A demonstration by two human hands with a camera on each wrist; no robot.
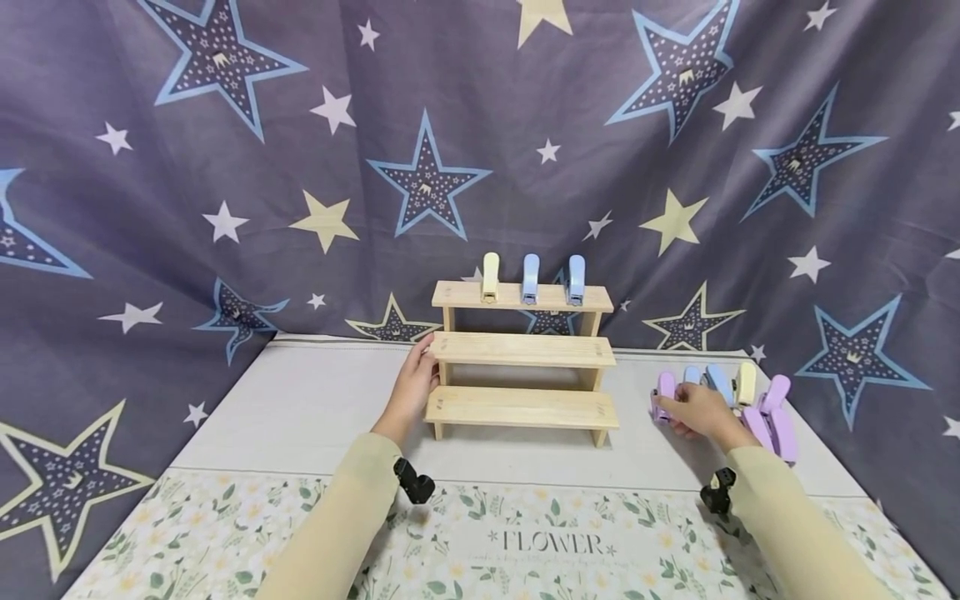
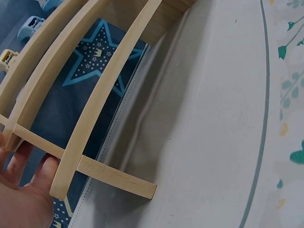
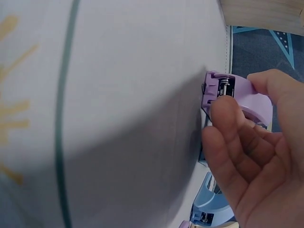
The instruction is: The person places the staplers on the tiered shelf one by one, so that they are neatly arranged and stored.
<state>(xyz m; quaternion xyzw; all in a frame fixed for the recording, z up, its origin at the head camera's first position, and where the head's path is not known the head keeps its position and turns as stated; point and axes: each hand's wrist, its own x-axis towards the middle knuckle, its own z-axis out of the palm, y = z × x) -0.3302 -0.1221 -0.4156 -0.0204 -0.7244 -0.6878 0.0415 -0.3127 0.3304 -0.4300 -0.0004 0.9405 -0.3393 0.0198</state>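
Observation:
At the left end of a three-step wooden display shelf (image 1: 525,348), my left hand (image 1: 411,387) grips the side, its fingers reaching behind the side piece in the left wrist view. Over on the right, my right hand (image 1: 708,412) pinches a purple single-hole punch (image 3: 254,102) between thumb and fingers. The spring and pin of this punch face the camera in the right wrist view. One yellow punch (image 1: 491,275) and two blue punches (image 1: 531,277) stand on the top step. Bare wood shows on the middle and bottom steps.
Beside my right hand, more punches are grouped: two blue ones (image 1: 717,381), a yellow one (image 1: 746,383) and several purple ones (image 1: 783,433). A star-patterned curtain (image 1: 427,183) hangs behind. The cloth (image 1: 315,400) on the table has a flowered front part lettered FLOWER.

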